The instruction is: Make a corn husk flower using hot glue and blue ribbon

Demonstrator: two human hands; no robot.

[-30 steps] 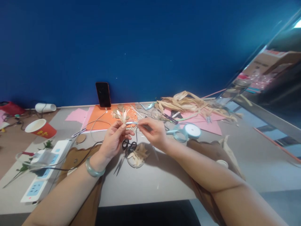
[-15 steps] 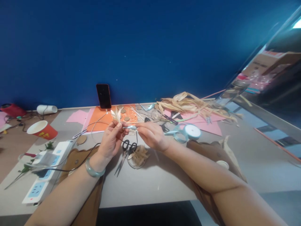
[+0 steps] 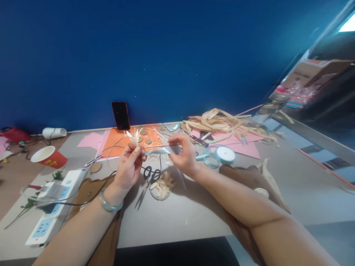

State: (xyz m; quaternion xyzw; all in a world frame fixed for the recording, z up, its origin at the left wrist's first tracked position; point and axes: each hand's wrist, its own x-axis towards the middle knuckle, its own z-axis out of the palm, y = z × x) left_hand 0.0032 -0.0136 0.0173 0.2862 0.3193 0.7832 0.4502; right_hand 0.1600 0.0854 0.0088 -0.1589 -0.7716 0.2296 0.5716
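Observation:
My left hand [image 3: 129,164] pinches the base of a small corn husk flower [image 3: 134,136], whose pale petals fan out above the fingertips. From that base a light blue ribbon [image 3: 159,151] stretches across to my right hand [image 3: 183,155], which has its fingers and thumb closed on the ribbon. Below the hands lie black-handled scissors [image 3: 146,183], blades toward me. Touching them is a small round dish [image 3: 160,197] with cut husk pieces [image 3: 165,181] in it. A spool of blue ribbon [image 3: 225,154] rests right of my right hand.
A dark phone [image 3: 121,115] leans on the blue wall. Dried corn husks [image 3: 213,121] are heaped at the back right over pink paper [image 3: 246,147]. At left are a red paper cup [image 3: 52,159] and a power strip [image 3: 50,214] with cables. Orange paper [image 3: 113,142] lies behind my left hand.
My right hand has moved right, away from my left, and a longer length of ribbon now shows between them. My left hand has shifted slightly left, still holding the flower.

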